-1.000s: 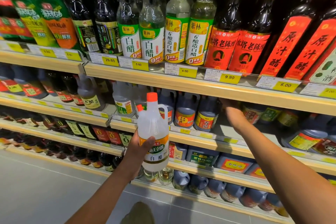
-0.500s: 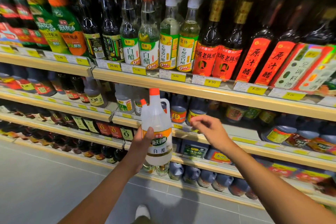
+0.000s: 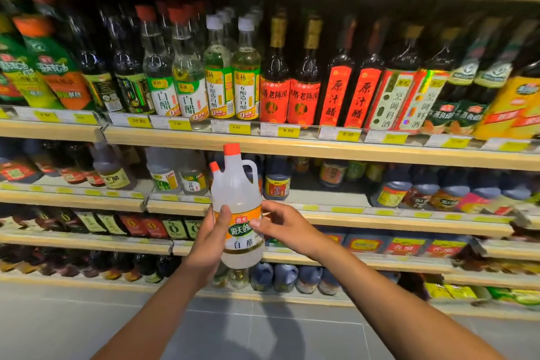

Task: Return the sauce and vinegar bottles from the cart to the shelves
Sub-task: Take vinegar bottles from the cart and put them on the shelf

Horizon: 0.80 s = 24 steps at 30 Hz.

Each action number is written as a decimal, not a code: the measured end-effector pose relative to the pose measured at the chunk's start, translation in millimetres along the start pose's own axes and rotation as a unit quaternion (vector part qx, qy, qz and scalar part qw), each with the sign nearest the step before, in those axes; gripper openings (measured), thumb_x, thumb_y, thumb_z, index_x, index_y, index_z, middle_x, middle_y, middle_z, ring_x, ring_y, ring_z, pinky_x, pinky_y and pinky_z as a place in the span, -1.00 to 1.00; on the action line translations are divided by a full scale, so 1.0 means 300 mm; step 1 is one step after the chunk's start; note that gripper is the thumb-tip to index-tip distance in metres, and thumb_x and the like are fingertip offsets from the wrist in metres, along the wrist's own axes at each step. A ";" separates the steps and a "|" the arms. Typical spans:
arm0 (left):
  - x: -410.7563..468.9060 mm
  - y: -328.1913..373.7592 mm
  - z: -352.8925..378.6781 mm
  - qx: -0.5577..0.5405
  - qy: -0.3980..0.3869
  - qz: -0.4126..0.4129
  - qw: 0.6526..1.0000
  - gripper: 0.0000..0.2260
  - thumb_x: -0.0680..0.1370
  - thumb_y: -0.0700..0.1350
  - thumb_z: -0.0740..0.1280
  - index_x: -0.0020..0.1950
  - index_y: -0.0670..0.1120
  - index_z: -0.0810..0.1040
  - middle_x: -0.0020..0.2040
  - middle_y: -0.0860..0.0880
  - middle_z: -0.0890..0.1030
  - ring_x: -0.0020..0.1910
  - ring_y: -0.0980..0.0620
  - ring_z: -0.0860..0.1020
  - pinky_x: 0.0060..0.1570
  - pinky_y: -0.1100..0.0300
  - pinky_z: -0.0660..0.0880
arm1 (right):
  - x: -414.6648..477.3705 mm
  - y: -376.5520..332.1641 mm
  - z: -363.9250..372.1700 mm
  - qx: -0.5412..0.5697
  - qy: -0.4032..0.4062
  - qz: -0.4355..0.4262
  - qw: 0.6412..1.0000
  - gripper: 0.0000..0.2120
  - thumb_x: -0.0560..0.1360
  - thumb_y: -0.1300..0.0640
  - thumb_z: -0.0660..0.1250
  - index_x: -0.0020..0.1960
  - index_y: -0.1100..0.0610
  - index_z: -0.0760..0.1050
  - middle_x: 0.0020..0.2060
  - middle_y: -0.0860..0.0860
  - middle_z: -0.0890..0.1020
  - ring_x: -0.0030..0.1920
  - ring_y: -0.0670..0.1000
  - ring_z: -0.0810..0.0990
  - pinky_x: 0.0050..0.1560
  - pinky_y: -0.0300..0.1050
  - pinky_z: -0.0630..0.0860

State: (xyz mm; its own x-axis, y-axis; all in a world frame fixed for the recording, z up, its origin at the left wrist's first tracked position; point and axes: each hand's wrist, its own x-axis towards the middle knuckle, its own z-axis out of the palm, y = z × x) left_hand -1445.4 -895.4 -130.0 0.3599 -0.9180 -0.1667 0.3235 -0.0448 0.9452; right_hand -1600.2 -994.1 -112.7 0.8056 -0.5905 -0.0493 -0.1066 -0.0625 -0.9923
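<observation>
A clear white vinegar bottle [image 3: 236,193] with an orange cap, a side handle and an orange-green label is upright in front of the shelves. A smaller orange cap shows beside its neck. My left hand [image 3: 211,238] grips its lower left side, thumb on the label. My right hand [image 3: 282,225] holds its right side, thumb on the label and fingers curled round the edge. Behind it, the second shelf [image 3: 309,199] holds similar pale jugs [image 3: 163,175] to the left and dark jugs [image 3: 277,181] to the right, with a bare stretch beyond them.
The upper shelf [image 3: 321,152] carries tall vinegar and cooking-wine bottles behind yellow price tags. Lower shelves hold dark sauce bottles and boxed jugs. Grey tiled floor [image 3: 73,324] lies below. The cart is out of view.
My right hand drew back from deep in the second shelf and closed on the bottle's right side. My left hand kept the bottle, and the view pulled back and up.
</observation>
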 end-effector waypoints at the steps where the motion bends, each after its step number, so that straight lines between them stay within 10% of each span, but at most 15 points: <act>1: 0.001 -0.004 0.000 0.003 -0.005 0.000 1.000 -0.38 0.48 0.22 0.23 0.51 0.04 0.33 0.30 -0.05 0.63 0.25 -0.04 0.62 0.30 -0.10 0.50 | -0.007 -0.001 0.001 0.004 0.007 0.004 1.000 -0.61 0.54 -0.07 0.43 0.34 -0.01 0.55 0.13 0.38 0.58 0.07 0.10 0.54 0.27 0.16 0.53; 8: 0.000 0.011 -0.040 0.019 -0.040 0.025 0.999 0.00 0.22 0.54 0.42 0.52 0.04 0.33 0.30 -0.06 0.63 0.27 -0.05 0.61 0.26 -0.10 0.51 | -0.024 -0.029 0.054 0.026 0.064 0.022 0.997 -0.61 0.58 0.20 0.39 0.40 0.15 0.50 0.16 0.07 0.68 0.17 0.00 0.65 0.19 -0.09 0.58; 13: -0.041 0.059 -0.157 0.036 -0.029 0.024 0.999 -0.43 0.49 0.26 0.24 0.45 0.05 0.35 0.28 -0.07 0.62 0.14 0.04 0.67 -0.01 0.15 0.64 | 0.037 -0.033 0.190 0.013 0.087 0.023 0.996 -0.48 0.45 0.09 0.54 0.37 0.06 0.51 0.20 0.14 0.67 0.26 0.14 0.62 0.31 0.15 0.54; 24: -0.162 0.209 -0.721 0.251 -0.070 0.048 0.964 -0.43 0.41 0.55 0.19 0.38 0.45 0.26 0.39 0.27 0.49 0.38 0.24 0.46 0.40 0.08 0.41 | 0.219 -0.064 0.702 -0.014 0.108 0.026 0.994 -0.38 0.31 0.01 0.64 0.32 0.00 0.52 0.16 -0.01 0.70 0.19 0.03 0.66 0.26 0.13 0.57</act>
State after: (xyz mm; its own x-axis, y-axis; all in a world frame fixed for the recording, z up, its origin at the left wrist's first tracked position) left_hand -1253.4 -768.3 -123.2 0.2334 -0.9702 -0.0655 -0.1819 -0.1097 0.9772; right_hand -1422.4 -862.1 -120.9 0.6543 -0.7528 -0.0725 -0.1633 -0.0470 -0.9855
